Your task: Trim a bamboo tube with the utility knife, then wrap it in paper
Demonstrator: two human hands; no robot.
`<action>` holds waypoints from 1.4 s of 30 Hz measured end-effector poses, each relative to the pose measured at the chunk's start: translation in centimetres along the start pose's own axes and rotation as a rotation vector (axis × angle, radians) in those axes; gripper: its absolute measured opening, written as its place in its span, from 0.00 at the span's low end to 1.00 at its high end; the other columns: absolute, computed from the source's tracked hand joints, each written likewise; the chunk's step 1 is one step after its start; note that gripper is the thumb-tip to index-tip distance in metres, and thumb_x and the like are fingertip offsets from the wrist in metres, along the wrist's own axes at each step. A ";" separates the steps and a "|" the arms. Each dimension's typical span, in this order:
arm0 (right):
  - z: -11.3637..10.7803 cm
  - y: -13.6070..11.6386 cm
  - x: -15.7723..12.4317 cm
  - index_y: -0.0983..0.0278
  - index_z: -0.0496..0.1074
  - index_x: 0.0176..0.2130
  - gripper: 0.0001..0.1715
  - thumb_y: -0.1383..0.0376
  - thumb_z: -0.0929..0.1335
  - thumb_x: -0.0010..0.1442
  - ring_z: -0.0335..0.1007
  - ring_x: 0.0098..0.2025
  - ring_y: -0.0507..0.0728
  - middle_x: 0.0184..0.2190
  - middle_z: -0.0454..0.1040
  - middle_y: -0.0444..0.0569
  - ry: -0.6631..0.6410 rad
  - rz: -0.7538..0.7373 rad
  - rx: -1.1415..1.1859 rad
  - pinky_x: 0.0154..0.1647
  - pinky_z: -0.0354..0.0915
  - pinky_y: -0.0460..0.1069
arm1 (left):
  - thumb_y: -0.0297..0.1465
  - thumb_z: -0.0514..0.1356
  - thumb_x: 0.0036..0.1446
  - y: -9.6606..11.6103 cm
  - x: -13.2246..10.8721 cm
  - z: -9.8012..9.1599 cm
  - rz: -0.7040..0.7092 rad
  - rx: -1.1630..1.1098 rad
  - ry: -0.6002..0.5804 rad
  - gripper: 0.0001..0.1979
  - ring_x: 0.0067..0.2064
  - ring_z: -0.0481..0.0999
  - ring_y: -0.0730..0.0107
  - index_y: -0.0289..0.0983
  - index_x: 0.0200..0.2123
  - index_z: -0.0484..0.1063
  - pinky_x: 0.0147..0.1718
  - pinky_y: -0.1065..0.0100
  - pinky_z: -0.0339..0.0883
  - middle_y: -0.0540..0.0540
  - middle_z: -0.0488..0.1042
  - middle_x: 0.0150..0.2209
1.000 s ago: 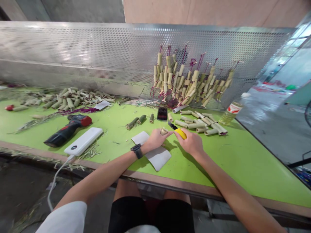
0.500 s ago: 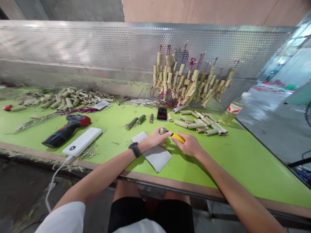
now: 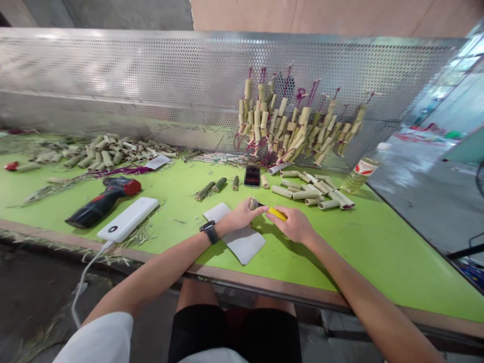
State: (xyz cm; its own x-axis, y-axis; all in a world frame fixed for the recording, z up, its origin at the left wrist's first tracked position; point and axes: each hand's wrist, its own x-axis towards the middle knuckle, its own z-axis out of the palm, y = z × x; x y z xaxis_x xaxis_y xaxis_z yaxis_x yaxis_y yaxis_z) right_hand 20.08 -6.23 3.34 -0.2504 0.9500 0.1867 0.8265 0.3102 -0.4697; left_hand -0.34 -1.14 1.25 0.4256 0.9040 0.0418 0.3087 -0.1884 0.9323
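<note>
My left hand [image 3: 241,216] is closed around a short bamboo piece [image 3: 252,203], whose end shows past the fingers. In my right hand [image 3: 297,225] is a yellow-handled tool [image 3: 277,214], gripped by the handle. Its dark front part points left and meets the bamboo near my left thumb; the tip is too small to make out, so I cannot tell its exact kind. Beneath my left hand and wrist lies a white sheet of paper [image 3: 245,246]. A few loose bamboo pieces [image 3: 220,184] rest just beyond the hands, beside a small dark-screened device [image 3: 252,176].
Cut bamboo tubes [image 3: 307,195] and a bottle of yellowish liquid [image 3: 361,171] are at right. Strung bamboo pieces [image 3: 298,131] hang on a perforated metal panel [image 3: 170,75]. To the left are a cordless drill [image 3: 108,199], a white power bank [image 3: 128,219] with cable, and a bamboo heap [image 3: 109,154].
Both hands keep their holds on the bamboo piece and the tool, almost in place. The paper's near edge sits slightly higher in view. Nothing was picked up or let go.
</note>
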 end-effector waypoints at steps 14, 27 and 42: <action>0.0 1.3 0.4 0.61 0.73 0.30 0.34 0.38 0.58 0.66 0.59 0.19 0.52 0.19 0.71 0.46 0.163 0.044 -0.085 0.23 0.47 0.48 | 0.54 0.64 0.55 0.6 0.0 -0.1 0.112 0.127 0.212 0.26 0.25 0.60 0.76 0.38 0.26 0.62 0.21 0.73 0.53 0.55 0.61 0.22; 0.5 0.7 0.2 0.62 0.72 0.32 0.29 0.42 0.60 0.67 0.61 0.22 0.52 0.22 0.71 0.44 -0.004 -0.030 0.073 0.26 0.50 0.48 | 0.50 0.71 0.50 0.7 -0.3 0.4 -0.025 -0.150 0.032 0.27 0.25 0.67 0.78 0.38 0.39 0.64 0.20 0.75 0.69 0.56 0.62 0.27; 0.5 0.3 0.1 0.61 0.71 0.30 0.31 0.41 0.60 0.67 0.63 0.23 0.53 0.23 0.73 0.46 0.037 -0.040 0.094 0.26 0.52 0.48 | 0.54 0.64 0.57 0.9 -0.4 0.2 -0.004 -0.022 -0.014 0.24 0.18 0.66 0.75 0.39 0.35 0.63 0.16 0.72 0.62 0.58 0.62 0.20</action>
State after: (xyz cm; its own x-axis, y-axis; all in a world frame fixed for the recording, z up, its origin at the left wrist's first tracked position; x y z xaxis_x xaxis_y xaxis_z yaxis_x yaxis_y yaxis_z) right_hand 20.06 -6.00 2.78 -0.2619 0.9354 0.2377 0.7651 0.3514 -0.5396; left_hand -0.05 -1.70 2.04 0.4365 0.8991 0.0328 0.2918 -0.1760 0.9402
